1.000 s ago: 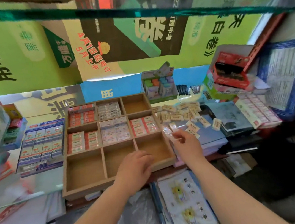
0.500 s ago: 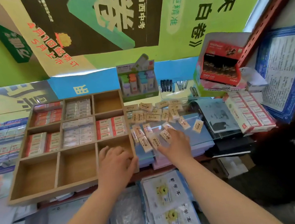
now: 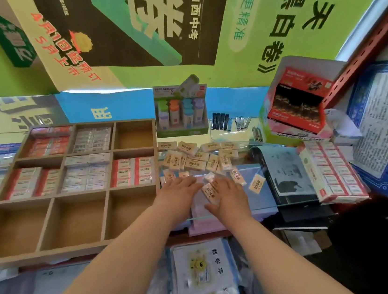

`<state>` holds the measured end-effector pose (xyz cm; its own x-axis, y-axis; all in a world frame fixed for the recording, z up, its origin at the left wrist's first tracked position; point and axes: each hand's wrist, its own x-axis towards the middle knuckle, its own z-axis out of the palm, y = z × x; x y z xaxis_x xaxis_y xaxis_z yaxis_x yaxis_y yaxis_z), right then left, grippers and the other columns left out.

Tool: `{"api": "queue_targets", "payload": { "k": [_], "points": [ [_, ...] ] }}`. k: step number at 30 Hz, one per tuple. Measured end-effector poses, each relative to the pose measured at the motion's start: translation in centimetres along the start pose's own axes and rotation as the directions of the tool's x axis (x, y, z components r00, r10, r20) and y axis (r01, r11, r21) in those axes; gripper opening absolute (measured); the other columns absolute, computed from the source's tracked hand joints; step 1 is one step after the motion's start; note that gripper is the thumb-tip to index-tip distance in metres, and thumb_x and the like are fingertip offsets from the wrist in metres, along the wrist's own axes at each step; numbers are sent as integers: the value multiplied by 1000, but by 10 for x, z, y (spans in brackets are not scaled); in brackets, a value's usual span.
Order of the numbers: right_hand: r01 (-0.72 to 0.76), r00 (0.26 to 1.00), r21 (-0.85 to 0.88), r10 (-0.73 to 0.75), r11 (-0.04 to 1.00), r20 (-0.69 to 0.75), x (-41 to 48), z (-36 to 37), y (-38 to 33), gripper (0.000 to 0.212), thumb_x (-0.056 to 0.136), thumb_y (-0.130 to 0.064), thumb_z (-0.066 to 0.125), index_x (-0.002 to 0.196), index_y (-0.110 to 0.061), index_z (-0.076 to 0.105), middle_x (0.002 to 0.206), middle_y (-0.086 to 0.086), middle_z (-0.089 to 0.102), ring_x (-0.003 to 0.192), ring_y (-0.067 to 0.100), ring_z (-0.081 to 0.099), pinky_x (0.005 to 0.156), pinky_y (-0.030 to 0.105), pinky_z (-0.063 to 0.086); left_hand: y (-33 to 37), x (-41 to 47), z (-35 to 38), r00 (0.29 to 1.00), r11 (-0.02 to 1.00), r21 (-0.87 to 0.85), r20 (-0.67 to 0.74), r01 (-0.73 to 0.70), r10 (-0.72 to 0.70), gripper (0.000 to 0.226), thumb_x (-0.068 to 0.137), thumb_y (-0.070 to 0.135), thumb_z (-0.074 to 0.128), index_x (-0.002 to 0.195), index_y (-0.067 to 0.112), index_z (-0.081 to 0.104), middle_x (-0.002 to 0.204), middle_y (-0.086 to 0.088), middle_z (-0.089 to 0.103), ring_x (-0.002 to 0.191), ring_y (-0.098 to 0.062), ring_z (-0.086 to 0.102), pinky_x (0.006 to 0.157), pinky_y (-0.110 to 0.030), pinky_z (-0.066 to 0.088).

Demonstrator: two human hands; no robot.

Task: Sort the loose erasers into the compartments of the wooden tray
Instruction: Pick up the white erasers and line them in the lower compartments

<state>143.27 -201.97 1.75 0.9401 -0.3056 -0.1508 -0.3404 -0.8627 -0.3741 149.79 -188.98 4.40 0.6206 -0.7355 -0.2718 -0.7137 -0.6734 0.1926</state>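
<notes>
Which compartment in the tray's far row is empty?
The far-right compartment of the wooden tray: bare wood shows inside. Its two row-mates are packed, red-wrapped erasers at left, pale-wrapped erasers in the middle.

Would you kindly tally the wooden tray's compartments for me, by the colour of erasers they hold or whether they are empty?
Wooden tray compartments:
With red-wrapped erasers: 3
With white-wrapped erasers: 2
Empty compartments: 4
Total: 9
</notes>
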Motion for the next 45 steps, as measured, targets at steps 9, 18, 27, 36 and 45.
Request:
{"api": "queue_targets", "payload": {
  "k": [9, 18, 27, 36, 45],
  "points": [
    [-66, 996, 175, 56, 982, 63, 5, -1, -4, 67, 73, -18, 64, 131, -11, 31, 136, 12, 33, 126, 26, 31, 100, 33, 32, -3, -5, 6, 982, 961, -270, -151, 65, -109, 71, 78, 26, 63, 137, 18, 24, 140, -2, 30, 125, -22, 35, 97, -32, 34],
    [-119, 983, 73, 107, 990, 148, 4, -7, -9, 68, 71, -28, 65, 126, -7, 30, 136, 12, 28, 123, 29, 36, 96, 36, 37, -23, -53, -1, 816, 778, -628, -436, 26, -380, 62, 67, 17, 74, 122, 20, 45, 122, 8, 35, 105, -6, 37, 89, -22, 34],
    [-74, 995, 377, 44, 923, 87, 1, -22, -46, 59, 72, -9, 62, 123, -7, 33, 122, 10, 33, 112, 22, 37, 84, 21, 28, -90, -115, -4, 707, 704, -648, -351, 289, -614, 74, 64, 15, 77, 127, 20, 38, 126, -5, 47, 116, -21, 43, 95, -33, 36],
    [181, 913, 465, -324, 867, 247, -14, 4, -190, 66, 71, -16, 65, 127, -17, 29, 113, -2, 30, 100, 10, 37, 86, 24, 36, -158, -185, -6, 634, 726, -472, -371, 501, -679, 64, 59, 21, 80, 116, 9, 54, 111, -15, 60, 101, -32, 54, 87, -39, 40],
    [383, 853, 273, -452, 882, 262, -13, 50, -284, 68, 70, -23, 66, 128, -13, 32, 124, 5, 36, 114, 20, 37, 97, 29, 32, -203, -217, 1, 628, 700, -425, -320, 574, -709, 81, 62, 47, 73, 129, 24, 36, 116, -4, 57, 110, -24, 47, 96, -35, 27]
  ]
}}
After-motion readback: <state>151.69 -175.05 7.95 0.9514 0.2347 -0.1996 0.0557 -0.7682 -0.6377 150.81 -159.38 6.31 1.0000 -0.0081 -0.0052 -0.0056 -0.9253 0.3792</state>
